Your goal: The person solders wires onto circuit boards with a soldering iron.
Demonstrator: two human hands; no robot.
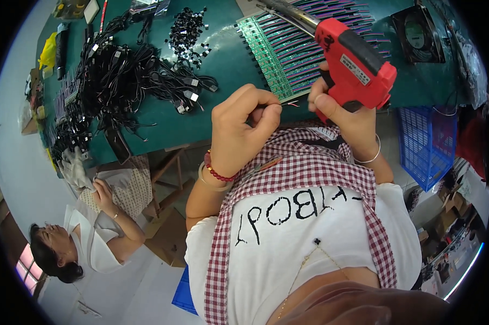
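My left hand [243, 122] is closed in a pinch on a thin wire [291, 104], whose light and reddish tips stick out past the fingers. In my right hand [342, 112] is a red and black soldering gun [358, 67], gripped by its handle, its metal barrel tilted up and to the left over the table. Just beyond both hands lies a panel of green circuit boards [261, 62]. Rows of multicoloured wires [309, 51] run from it to the right, partly hidden behind the gun.
A green work table [231, 49] carries heaped black cables [120, 76] at left and small connectors [187, 35] farther back. A black fan [418, 35] lies at far right. A blue crate [427, 143] stands below the table's right edge. At left, a co-worker [101, 233] sits handling something pale.
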